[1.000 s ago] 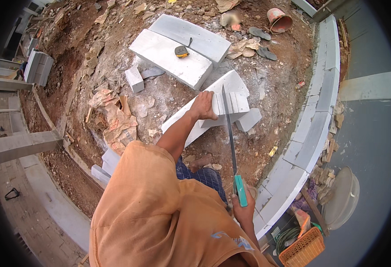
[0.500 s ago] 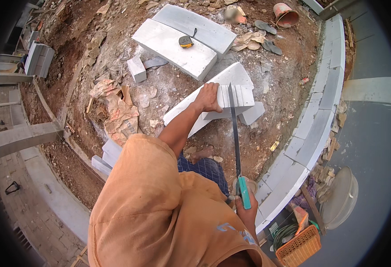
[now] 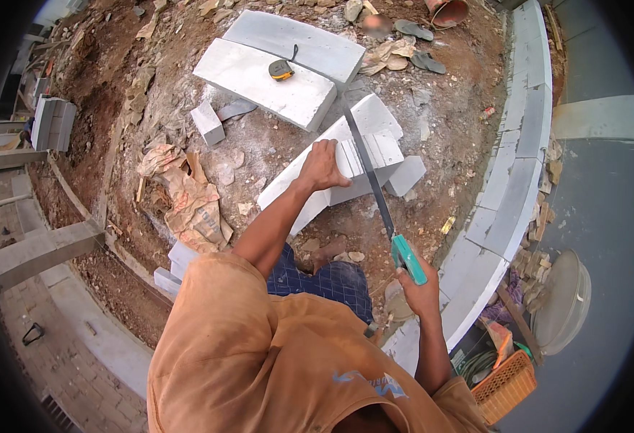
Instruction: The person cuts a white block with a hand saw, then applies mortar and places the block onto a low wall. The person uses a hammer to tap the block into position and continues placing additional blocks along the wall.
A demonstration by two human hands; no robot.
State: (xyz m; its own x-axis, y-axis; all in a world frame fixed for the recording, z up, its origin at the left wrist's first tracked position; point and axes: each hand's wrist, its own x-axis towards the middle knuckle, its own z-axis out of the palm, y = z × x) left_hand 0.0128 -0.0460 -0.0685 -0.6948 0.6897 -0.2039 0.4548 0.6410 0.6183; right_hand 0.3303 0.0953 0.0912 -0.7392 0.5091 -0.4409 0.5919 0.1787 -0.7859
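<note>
Head view. I have a long handsaw [image 3: 376, 189], dark metal blade, teal handle, laid over a white, grooved rectangular block [image 3: 387, 146] that sits across the right long edge of a pale slab [image 3: 374, 114]. Saw's long axis slants; tip points away and leftward, past the block's far edge. Right hand [image 3: 419, 289] wrapped round the handle. Left hand [image 3: 322, 166], fingers half-curled, grips the block's left end; some fingertips hidden. I can't tell blade depth. Blue print [image 3: 392, 387] on the orange-brown shirt [image 3: 309, 353], partly creased.
</note>
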